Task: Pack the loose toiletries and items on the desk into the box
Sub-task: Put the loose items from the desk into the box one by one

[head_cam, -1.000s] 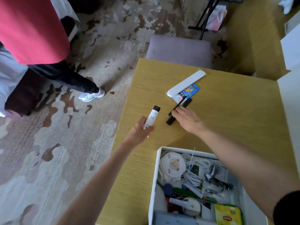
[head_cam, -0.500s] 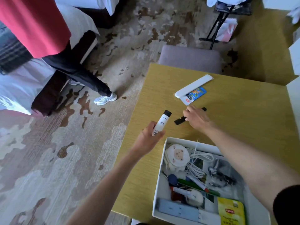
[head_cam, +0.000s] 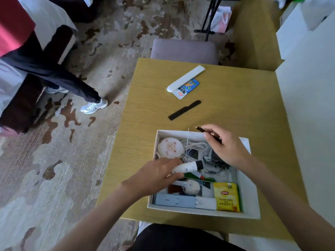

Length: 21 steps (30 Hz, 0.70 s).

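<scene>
A white box (head_cam: 248, 201) sits near the front of the wooden desk (head_cam: 235, 105), filled with several items. My left hand (head_cam: 155, 175) is inside the box, holding a white tube with a black cap (head_cam: 188, 166) laid sideways over the contents. My right hand (head_cam: 224, 145) hovers over the box's far right part, pinching a thin black stick (head_cam: 201, 129). Loose on the desk beyond the box lie a black comb (head_cam: 184, 110), a long white case (head_cam: 186, 77) and a blue packet (head_cam: 188, 87) partly under that case.
In the box are a round pig-face pad (head_cam: 170, 147), a white cable (head_cam: 195, 146), a yellow Lipton tea bag (head_cam: 225, 196) and a grey-blue flat box (head_cam: 175, 201). A purple stool (head_cam: 184, 48) stands behind the desk. A person (head_cam: 45, 69) stands on the carpet at left. White furniture (head_cam: 308, 87) borders the right.
My left hand carried the white tube from above the desk down into the box. My right hand lifted the thin black stick off the desk and moved over the box; the black comb stayed.
</scene>
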{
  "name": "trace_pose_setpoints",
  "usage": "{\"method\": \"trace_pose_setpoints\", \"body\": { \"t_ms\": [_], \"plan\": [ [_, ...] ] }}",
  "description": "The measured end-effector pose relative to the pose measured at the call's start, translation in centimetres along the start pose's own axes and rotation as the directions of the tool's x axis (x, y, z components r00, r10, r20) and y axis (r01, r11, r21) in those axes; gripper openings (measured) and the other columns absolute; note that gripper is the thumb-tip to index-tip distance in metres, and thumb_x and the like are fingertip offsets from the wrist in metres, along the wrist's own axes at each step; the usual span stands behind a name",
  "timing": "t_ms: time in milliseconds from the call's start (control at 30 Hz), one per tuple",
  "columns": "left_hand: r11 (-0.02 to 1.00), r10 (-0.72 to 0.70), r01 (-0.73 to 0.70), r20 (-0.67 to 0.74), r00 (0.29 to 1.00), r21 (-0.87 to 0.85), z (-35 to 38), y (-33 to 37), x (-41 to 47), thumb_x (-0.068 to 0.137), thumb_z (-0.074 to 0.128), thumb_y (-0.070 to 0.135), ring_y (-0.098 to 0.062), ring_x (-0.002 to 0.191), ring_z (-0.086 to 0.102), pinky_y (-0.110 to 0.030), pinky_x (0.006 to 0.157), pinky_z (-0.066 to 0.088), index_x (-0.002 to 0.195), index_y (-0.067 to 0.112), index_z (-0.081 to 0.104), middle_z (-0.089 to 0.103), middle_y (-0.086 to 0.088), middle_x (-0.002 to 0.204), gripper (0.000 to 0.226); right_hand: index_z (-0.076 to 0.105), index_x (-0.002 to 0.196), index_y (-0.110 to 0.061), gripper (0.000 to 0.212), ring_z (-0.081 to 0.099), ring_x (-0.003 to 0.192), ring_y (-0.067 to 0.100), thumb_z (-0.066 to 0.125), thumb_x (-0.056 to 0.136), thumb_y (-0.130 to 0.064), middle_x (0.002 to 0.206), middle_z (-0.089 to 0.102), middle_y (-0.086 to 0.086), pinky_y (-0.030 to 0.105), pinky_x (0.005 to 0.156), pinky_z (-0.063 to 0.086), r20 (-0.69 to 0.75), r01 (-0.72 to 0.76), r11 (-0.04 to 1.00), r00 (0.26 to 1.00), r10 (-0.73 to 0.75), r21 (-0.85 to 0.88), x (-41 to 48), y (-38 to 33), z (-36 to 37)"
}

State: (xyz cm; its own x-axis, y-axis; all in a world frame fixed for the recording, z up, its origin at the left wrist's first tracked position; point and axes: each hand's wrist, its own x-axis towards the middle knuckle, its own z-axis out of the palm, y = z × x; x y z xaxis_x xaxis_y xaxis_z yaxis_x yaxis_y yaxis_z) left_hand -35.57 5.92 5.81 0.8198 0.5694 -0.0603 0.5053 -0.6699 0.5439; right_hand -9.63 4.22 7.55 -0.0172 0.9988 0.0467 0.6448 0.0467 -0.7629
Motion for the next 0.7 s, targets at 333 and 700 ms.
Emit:
{"method": "trace_pose_setpoints", "body": {
  "t_ms": [333, 700],
  "plan": [
    [0.912, 0.224, -0.270, 0.177, 0.958, 0.308, 3.0, 0.4, 0.7, 0.084, 0.058, 0.026, -0.017, 0.087, 0.064, -0.030, 0.075, 0.050, 0.102, 0.021, 0.064, 0.069, 0.004, 0.097, 0.020, 0.053, 0.132, -0.027, 0.037, 0.055, 0.086, 0.005, 0.045, 0.098, -0.014, 0.110, 0.053, -0.007, 0.027, 0.073, 0.047, 0.341, -0.057, 0.992, 0.936, 0.093, -0.114, -5.7, 1.7, 2.5],
    [0.988, 0.029, 0.011, -0.251, 0.968, 0.157, -2.3, -1.0, 0.6, 0.091, 0.055, 0.005, -0.021, 0.096, 0.060, -0.029, 0.069, 0.056, 0.108, 0.004, 0.063, 0.063, -0.008, 0.108, 0.019, 0.059, 0.126, -0.020, 0.034, 0.050, 0.107, 0.011, 0.051, 0.094, -0.015, 0.116, 0.059, -0.002, 0.028, 0.093, 0.042, 0.409, 0.121, 0.983, 0.911, -0.055, -0.137, -5.4, 1.5, 7.4]
  ]
}}
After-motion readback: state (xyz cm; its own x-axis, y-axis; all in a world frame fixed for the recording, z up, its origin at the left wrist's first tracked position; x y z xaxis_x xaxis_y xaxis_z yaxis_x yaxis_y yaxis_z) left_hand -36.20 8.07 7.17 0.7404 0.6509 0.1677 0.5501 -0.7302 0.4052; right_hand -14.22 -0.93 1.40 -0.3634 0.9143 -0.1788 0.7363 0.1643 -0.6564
